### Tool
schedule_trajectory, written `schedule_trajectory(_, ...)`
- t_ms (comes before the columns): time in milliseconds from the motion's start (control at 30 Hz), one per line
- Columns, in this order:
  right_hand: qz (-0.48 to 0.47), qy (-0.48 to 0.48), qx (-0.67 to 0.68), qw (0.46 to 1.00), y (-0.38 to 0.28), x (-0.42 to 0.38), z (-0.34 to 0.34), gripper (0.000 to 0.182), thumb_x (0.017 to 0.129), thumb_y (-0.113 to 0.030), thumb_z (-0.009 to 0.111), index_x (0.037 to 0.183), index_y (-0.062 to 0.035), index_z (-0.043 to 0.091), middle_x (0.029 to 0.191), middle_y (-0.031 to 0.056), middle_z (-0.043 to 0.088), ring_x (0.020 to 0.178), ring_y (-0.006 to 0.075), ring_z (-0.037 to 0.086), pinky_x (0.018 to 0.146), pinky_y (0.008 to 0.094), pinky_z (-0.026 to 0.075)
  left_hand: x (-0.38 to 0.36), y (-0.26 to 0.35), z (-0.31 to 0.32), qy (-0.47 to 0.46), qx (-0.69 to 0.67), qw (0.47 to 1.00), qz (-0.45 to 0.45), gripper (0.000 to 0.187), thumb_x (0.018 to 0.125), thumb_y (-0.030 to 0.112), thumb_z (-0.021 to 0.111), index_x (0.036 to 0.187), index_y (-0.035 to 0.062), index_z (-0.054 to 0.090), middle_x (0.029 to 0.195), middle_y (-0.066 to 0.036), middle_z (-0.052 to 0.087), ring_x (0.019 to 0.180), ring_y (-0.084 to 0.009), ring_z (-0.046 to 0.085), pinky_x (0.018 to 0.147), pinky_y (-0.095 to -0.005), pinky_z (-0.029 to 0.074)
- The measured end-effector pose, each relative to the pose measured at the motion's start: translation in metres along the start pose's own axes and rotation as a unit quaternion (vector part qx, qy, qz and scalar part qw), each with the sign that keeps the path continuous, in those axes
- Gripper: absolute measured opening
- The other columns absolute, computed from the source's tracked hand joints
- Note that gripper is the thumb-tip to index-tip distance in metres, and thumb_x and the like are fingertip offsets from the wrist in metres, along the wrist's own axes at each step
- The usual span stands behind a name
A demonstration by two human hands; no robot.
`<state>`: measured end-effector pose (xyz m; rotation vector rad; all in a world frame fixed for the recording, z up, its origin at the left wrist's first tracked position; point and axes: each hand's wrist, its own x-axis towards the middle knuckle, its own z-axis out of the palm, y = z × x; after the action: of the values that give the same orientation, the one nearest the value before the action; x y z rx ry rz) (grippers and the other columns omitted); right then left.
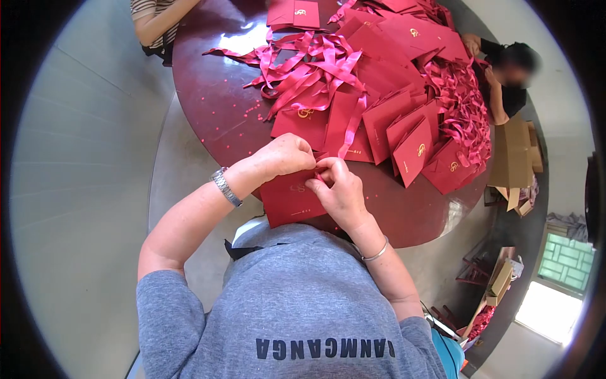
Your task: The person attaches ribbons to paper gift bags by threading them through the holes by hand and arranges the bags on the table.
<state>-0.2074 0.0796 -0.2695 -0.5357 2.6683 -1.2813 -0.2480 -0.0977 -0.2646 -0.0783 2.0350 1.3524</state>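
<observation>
A red paper bag (293,205) with gold print stands against the table's near edge, close to my body. My left hand (287,155), with a metal watch on its wrist, is closed in a pinch at the top edge of this bag. My right hand (341,189), wearing a bangle, pinches a short bit of pink ribbon (318,177) beside the bag's upper right corner. The two hands' fingertips nearly meet, and they hide just what lies between them. Another ribbon strand (352,129) hangs down behind my right index finger.
A round dark red table (218,120) bears several more red bags (385,120), a heap of loose ribbons (315,66) and a denser ribbon pile (464,114). Two people sit across it, one in black (508,76), one in stripes (161,25). Cardboard boxes (512,155) stand right.
</observation>
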Motion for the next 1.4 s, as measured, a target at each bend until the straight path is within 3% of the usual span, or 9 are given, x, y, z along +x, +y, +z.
schedule_trajectory(100,0.005,-0.001,-0.027,1.0,-0.001,-0.002,-0.001,0.032,0.077,-0.013,0.076,0.101,-0.004,0.057,0.077,0.0126,0.068,0.069,0.026,0.068,0.062,0.0344,0.052,0.001,-0.002,0.001,0.064,-0.009,0.998,-0.021,0.015,0.077,0.016,0.062,0.079,0.0024,0.069,0.068,-0.003,0.063,0.061,-0.0089,0.054,0.057,-0.0266,0.044)
schedule_trajectory(200,0.019,-0.008,-0.081,0.996,0.0,-0.003,-0.005,0.034,0.078,-0.018,0.075,0.103,-0.0045,0.057,0.078,0.0129,0.068,0.07,0.0277,0.067,0.063,0.0362,0.052,0.0,-0.005,-0.01,0.106,-0.21,0.972,-0.006,0.015,0.077,0.017,0.063,0.074,0.0021,0.064,0.065,-0.002,0.058,0.056,-0.0089,0.055,0.05,-0.0231,0.044)
schedule_trajectory(300,0.03,-0.007,-0.104,0.994,0.008,-0.002,-0.011,0.034,0.079,-0.021,0.074,0.103,-0.0048,0.057,0.077,0.0125,0.068,0.07,0.0272,0.067,0.064,0.0367,0.051,0.006,-0.017,-0.035,0.25,-0.129,0.959,0.028,0.014,0.079,0.016,0.062,0.08,0.0018,0.063,0.065,-0.001,0.056,0.054,-0.0085,0.054,0.048,-0.0219,0.044)
schedule_trajectory(433,0.064,-0.032,-0.072,0.995,0.01,0.0,-0.01,0.033,0.08,-0.019,0.073,0.104,-0.0041,0.057,0.075,0.0124,0.068,0.069,0.0267,0.067,0.063,0.0363,0.051,0.01,-0.045,-0.045,0.214,-0.207,0.955,0.002,0.015,0.082,0.012,0.059,0.088,-0.0005,0.064,0.076,-0.004,0.061,0.058,-0.0096,0.057,0.053,-0.023,0.047)
schedule_trajectory(533,0.073,-0.03,-0.071,0.994,0.014,0.001,-0.008,0.031,0.081,-0.017,0.072,0.104,-0.0035,0.058,0.075,0.012,0.068,0.068,0.0251,0.067,0.063,0.0355,0.051,0.002,-0.064,-0.021,0.319,0.033,0.899,0.299,0.02,0.087,0.007,0.055,0.103,-0.0013,0.065,0.091,-0.011,0.066,0.081,-0.0179,0.063,0.073,-0.0318,0.051)
schedule_trajectory(633,0.086,-0.035,-0.053,0.994,0.02,0.001,-0.01,0.029,0.082,-0.014,0.071,0.105,-0.0027,0.058,0.074,0.0116,0.068,0.067,0.022,0.067,0.063,0.0337,0.051,-0.03,-0.055,-0.016,0.147,0.161,0.92,0.326,0.018,0.082,0.004,0.063,0.1,0.0001,0.066,0.095,-0.012,0.064,0.09,-0.0244,0.063,0.081,-0.0345,0.05)
schedule_trajectory(667,0.089,-0.04,-0.038,0.995,0.021,0.001,-0.01,0.029,0.082,-0.013,0.07,0.106,-0.0022,0.058,0.074,0.0114,0.067,0.067,0.0203,0.066,0.062,0.0325,0.051,-0.033,-0.058,-0.011,0.176,0.179,0.907,0.337,0.018,0.08,0.003,0.065,0.097,-0.0007,0.066,0.094,-0.012,0.062,0.087,-0.0262,0.063,0.08,-0.0351,0.051)
schedule_trajectory(1067,0.122,-0.059,0.139,0.981,0.042,-0.026,-0.021,0.055,0.085,0.0,0.063,0.137,-0.0012,0.046,0.082,0.0056,0.066,0.072,0.0101,0.062,0.067,0.0258,0.052,-0.029,-0.074,-0.02,0.165,0.072,0.979,0.094,0.02,0.077,0.014,0.072,0.085,-0.0023,0.064,0.085,-0.01,0.064,0.078,-0.0175,0.062,0.072,-0.0327,0.051)
schedule_trajectory(1400,0.152,-0.059,0.287,0.944,0.041,-0.08,-0.071,0.037,0.085,0.0,0.065,0.122,0.0009,0.06,0.087,0.0072,0.068,0.078,0.011,0.065,0.068,0.0245,0.054,-0.021,-0.083,-0.009,0.233,0.043,0.972,0.006,0.02,0.074,0.016,0.072,0.081,-0.0015,0.066,0.07,-0.006,0.063,0.069,-0.0125,0.059,0.065,-0.0283,0.048)
